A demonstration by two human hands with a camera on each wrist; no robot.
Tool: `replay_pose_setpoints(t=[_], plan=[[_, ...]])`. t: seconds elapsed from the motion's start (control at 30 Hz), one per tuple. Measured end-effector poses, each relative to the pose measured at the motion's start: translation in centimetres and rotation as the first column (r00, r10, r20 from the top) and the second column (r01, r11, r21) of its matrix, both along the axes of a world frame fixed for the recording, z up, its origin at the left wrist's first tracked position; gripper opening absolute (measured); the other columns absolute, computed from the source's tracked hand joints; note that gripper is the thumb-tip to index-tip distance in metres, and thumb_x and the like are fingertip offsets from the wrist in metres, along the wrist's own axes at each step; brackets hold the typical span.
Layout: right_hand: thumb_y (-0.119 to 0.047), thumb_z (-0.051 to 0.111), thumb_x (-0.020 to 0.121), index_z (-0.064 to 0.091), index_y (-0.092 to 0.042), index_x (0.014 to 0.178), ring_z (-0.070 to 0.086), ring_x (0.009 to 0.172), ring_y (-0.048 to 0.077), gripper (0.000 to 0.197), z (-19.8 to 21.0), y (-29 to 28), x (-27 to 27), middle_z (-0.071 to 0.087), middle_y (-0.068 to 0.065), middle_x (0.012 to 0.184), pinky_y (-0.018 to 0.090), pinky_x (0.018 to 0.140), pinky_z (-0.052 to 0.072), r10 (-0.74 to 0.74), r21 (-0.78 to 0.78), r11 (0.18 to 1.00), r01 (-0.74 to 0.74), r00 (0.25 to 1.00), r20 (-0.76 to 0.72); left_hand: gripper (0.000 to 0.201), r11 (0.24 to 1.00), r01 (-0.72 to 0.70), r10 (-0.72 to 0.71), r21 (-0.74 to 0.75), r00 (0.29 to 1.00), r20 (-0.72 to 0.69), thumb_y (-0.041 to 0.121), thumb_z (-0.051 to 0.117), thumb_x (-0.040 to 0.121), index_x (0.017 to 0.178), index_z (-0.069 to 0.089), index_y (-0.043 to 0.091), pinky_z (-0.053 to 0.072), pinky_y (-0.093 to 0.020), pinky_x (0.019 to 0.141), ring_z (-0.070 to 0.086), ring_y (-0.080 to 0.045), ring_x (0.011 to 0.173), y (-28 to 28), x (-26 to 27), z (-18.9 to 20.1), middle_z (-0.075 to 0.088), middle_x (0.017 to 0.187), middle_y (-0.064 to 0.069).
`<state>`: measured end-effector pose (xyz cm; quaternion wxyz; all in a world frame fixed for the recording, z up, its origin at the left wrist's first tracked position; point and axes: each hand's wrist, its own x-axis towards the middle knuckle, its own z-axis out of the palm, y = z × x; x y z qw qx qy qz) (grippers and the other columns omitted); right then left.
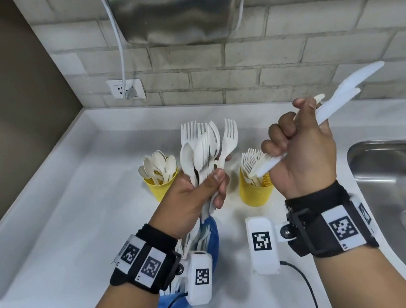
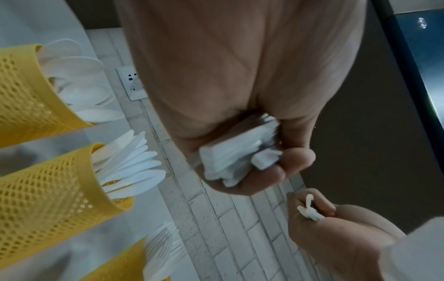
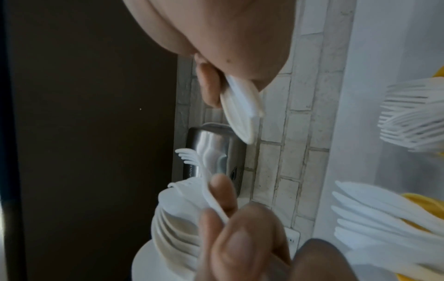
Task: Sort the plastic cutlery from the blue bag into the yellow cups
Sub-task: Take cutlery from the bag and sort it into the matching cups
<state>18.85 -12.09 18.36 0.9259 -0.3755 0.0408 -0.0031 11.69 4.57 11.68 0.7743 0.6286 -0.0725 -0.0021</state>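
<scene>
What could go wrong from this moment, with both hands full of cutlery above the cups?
The left hand grips a mixed bundle of forks and spoons by the handles alone; one could slip out and land in the wrong cup or on the counter. The right hand holds knives right above the fork cup, though the knife cup stands apart in the left wrist view, so a careless drop would mis-sort them.

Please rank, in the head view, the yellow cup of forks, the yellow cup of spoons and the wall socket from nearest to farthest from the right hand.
From the right hand:
1. Yellow cup of forks, just left of it.
2. Yellow cup of spoons, further left, past the left hand.
3. Wall socket, up on the tiled wall.
</scene>
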Motion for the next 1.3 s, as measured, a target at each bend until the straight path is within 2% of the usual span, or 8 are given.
replay_pose_setpoints(t=[0.13, 0.47, 0.6, 0.7, 0.77, 0.9, 1.07, 1.3], plan=[[-0.046, 0.046, 0.107, 0.04, -0.023, 0.071, 0.017, 0.043, 0.01, 0.043, 0.8, 0.6, -0.5, 0.022, -0.003, 0.058, 0.018, 0.038, 0.02, 0.025, -0.053, 0.998, -0.019, 0.994, 0.104, 0.019, 0.979, 0.013, -0.027, -0.203, 0.997, -0.066, 0.026, 0.058, 0.098, 0.112, 0.066, 0.016, 0.038, -0.025, 0.056, 0.042, -0.015, 0.056, 0.0, 0.2, -0.1, 0.05, 0.073, -0.001], [-0.029, 0.048, 0.107, 0.026, -0.019, 0.057, 0.015, 0.036, 0.014, 0.056, 1.9, 1.9, -1.4, 0.019, -0.001, 0.049, 0.018, 0.041, 0.021, 0.138, -0.153, 0.983, -0.099, 0.953, 0.271, 0.034, 0.968, -0.17, 0.127, -0.183, 0.966, -0.224, 0.037, 0.069, 0.097, 0.072, 0.053, 0.02, 0.032, -0.024, 0.046, 0.04, -0.012, 0.047, -0.3, 0.4, 0.3, 0.038, 0.061, 0.0], [-0.029, 0.054, 0.102, 0.034, -0.021, 0.053, 0.021, 0.035, 0.016, 0.054, 1.1, 3.2, -1.4, 0.025, -0.001, 0.046, 0.026, 0.042, 0.026, 0.198, -0.315, 0.945, -0.09, 0.923, 0.329, 0.025, 0.919, -0.249, 0.091, -0.305, 0.887, -0.452, 0.031, 0.06, 0.1, 0.087, 0.062, 0.01, 0.064, -0.033, 0.074, 0.076, -0.031, 0.087, -0.4, 0.9, 0.1, 0.073, 0.096, -0.017], [-0.026, 0.06, 0.098, 0.045, -0.026, 0.052, 0.035, 0.036, 0.015, 0.048, -1.1, 4.4, -1.3, 0.036, -0.006, 0.043, 0.034, 0.049, 0.037, 0.279, -0.476, 0.875, -0.094, 0.9, 0.335, 0.028, 0.87, -0.174, -0.062, -0.462, 0.89, -0.451, 0.03, 0.055, 0.104, 0.085, 0.061, 0.009, 0.057, -0.044, 0.098, 0.073, -0.034, 0.103, -0.3, 1.0, 0.1, 0.07, 0.104, -0.021], [-0.022, 0.062, 0.1, 0.05, -0.027, 0.056, 0.044, 0.041, 0.014, 0.046, -2.9, 5.0, -1.5, 0.045, -0.008, 0.044, 0.032, 0.054, 0.04, 0.312, -0.593, 0.803, -0.056, 0.888, 0.339, 0.032, 0.868, -0.149, -0.085, -0.474, 0.895, -0.438, 0.027, 0.05, 0.107, 0.085, 0.064, 0.008, 0.059, -0.041, 0.094, 0.073, -0.027, 0.094, -0.5, 0.9, 0.0, 0.07, 0.096, -0.017], [-0.032, 0.063, 0.098, 0.051, -0.021, 0.06, 0.048, 0.051, 0.015, 0.042, -5.2, 5.4, -1.8, 0.049, -0.005, 0.052, 0.031, 0.057, 0.042, 0.31, -0.665, 0.746, -0.035, 0.902, 0.301, 0.042, 0.851, -0.195, -0.066, -0.487, 0.882, -0.467, 0.026, 0.049, 0.108, 0.136, 0.058, -0.004, 0.061, -0.036, 0.085, 0.071, -0.03, 0.106, -0.7, 0.8, -0.4, 0.064, 0.126, -0.026], [-0.035, 0.062, 0.098, 0.053, -0.013, 0.058, 0.054, 0.053, 0.021, 0.047, -6.0, 5.1, -1.6, 0.053, 0.013, 0.054, 0.041, 0.057, 0.049, 0.307, -0.7, 0.714, -0.003, 0.9, 0.309, 0.043, 0.832, -0.219, -0.068, -0.51, 0.872, -0.485, 0.027, 0.046, 0.109, 0.137, 0.057, -0.003, 0.06, -0.035, 0.088, 0.071, -0.028, 0.11, -0.8, 0.9, -0.6, 0.067, 0.128, -0.023], [-0.032, 0.064, 0.092, 0.056, -0.009, 0.065, 0.06, 0.06, 0.015, 0.036, -6.3, 5.0, -1.0, 0.059, 0.001, 0.06, 0.037, 0.063, 0.053, 0.311, -0.727, 0.687, -0.009, 0.908, 0.282, 0.043, 0.862, -0.215, -0.026, -0.459, 0.886, -0.464, 0.027, 0.046, 0.109, 0.144, 0.053, 0.003, 0.053, -0.041, 0.105, 0.061, -0.034, 0.129, -0.3, 1.5, -0.7, 0.063, 0.137, -0.023]])
